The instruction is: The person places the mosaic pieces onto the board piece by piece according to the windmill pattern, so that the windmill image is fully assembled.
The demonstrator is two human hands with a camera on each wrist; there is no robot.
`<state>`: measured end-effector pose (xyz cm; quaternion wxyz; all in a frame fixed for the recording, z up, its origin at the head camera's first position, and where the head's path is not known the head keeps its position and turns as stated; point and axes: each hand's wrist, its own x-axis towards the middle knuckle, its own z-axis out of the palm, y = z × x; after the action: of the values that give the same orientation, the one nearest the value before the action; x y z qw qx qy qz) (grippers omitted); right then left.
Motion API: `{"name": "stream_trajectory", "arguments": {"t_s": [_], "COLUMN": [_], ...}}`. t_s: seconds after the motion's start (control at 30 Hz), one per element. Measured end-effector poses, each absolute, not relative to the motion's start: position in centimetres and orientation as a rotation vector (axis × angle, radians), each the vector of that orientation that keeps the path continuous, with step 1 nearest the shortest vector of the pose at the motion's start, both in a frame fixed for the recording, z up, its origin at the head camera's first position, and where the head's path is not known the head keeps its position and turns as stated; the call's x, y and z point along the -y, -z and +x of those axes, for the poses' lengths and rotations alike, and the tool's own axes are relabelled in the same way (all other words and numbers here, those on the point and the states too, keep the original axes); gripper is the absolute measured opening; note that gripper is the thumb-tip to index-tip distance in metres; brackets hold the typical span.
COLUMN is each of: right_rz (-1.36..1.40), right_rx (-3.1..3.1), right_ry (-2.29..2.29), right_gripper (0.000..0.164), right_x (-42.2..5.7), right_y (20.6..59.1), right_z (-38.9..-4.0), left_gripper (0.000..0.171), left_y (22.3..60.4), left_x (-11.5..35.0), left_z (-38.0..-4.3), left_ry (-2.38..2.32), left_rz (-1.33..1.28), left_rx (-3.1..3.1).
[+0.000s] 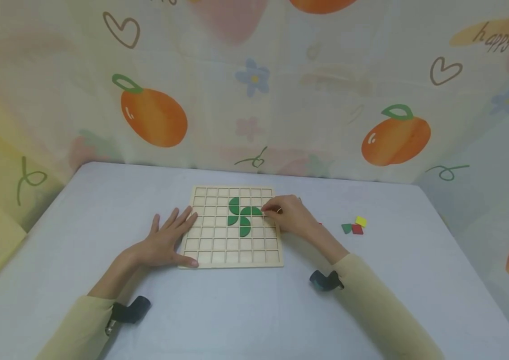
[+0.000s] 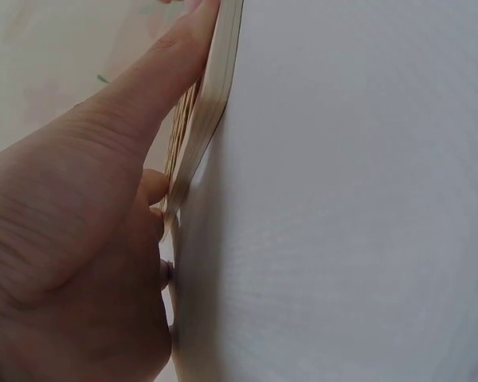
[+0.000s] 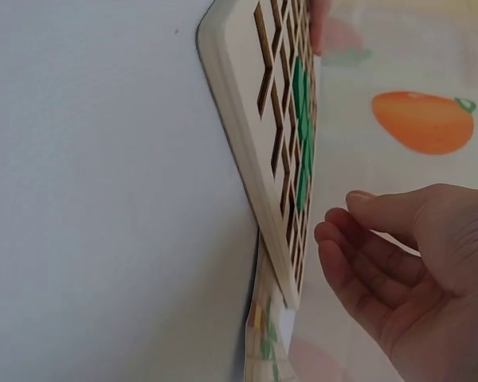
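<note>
A square wooden grid board (image 1: pixel 232 257) lies on the white table. Near its centre several green quarter-circle tiles (image 1: pixel 245 226) sit in the cells. My left hand (image 1: pixel 162 244) rests along the board's left edge, fingers spread, with the thumb (image 2: pixel 155 76) on the near corner. Over the right side of the board is my right hand (image 1: pixel 291 215), its fingertips right by the rightmost green tile (image 1: pixel 256 211). In the right wrist view, thumb and loosely curled fingers (image 3: pixel 354 274) come close together, and no tile shows between them.
Right of the board lie loose tiles: a green one (image 1: pixel 346 228), a red one (image 1: pixel 357 229) and a yellow one (image 1: pixel 361 221). Past the board, the right wrist view shows a light wooden-looking piece (image 3: pixel 259 368) with green and yellow bits. A printed curtain (image 1: pixel 218 100) hangs behind the table.
</note>
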<state>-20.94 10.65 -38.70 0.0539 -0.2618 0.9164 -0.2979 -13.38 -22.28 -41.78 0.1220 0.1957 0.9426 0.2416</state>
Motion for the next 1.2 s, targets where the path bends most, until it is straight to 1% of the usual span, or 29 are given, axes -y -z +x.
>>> {"name": "stream_trajectory", "arguments": {"t_s": [0.23, 0.5, 0.67, 0.93, 1.2], "right_rz": [-0.77, -0.693, -0.686, -0.595, -0.637], "right_rx": [-2.786, -2.825, -2.835, -2.863, -2.87], "right_ry": [0.959, 0.87, 0.843, 0.786, 0.751], "right_gripper": [0.018, 0.018, 0.019, 0.02, 0.021], "right_x": [-12.8, -15.2, -17.2, -20.5, -23.4], "right_y": [38.5, 38.4, 38.2, 38.3, 38.3], "right_z": [-20.7, -20.7, -20.8, -21.0, -20.9], "left_gripper": [0.122, 0.122, 0.122, 0.122, 0.122], "left_y": [41.6, 41.8, 41.7, 41.9, 41.9], "left_x": [22.2, 22.2, 22.2, 22.2, 22.3], "left_z": [-13.3, -13.4, -13.4, -13.5, -13.5], "left_ry": [-0.712, -0.705, -0.711, -0.705, -0.711], "left_rz": [0.558, 0.557, 0.555, 0.559, 0.558], "left_rx": [-2.746, -2.75, -2.748, -2.75, -2.744]}}
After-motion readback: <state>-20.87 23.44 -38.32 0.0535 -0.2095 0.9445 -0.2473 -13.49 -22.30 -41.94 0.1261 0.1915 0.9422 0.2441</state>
